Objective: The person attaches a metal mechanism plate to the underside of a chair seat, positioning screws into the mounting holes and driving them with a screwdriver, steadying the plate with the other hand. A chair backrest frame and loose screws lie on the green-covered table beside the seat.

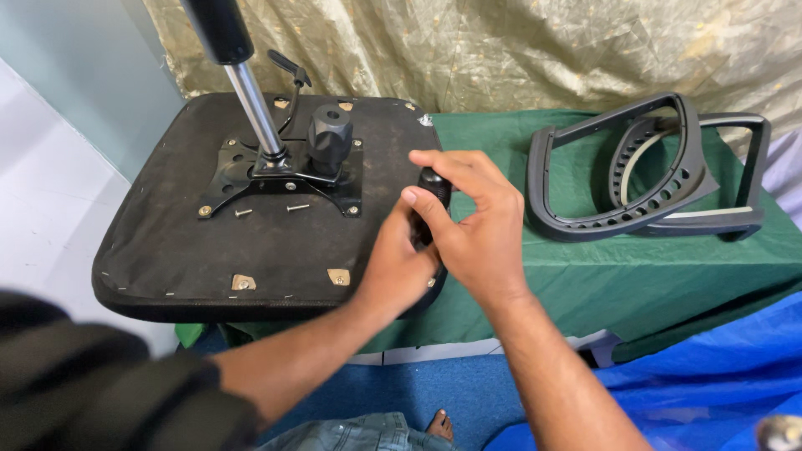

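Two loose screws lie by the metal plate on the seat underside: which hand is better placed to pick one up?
Probably left. The left hand sits nearer the loose screws on the seat. The right hand is farther out, fingers curled over the black handle.

The right hand [476, 225] and left hand [399, 271] cover most of the black handle [433, 185], so its lower end is hidden. The gas cylinder [242, 75] runs off the top edge. A blurred metal object [781, 433] sits cut off at the bottom right corner.
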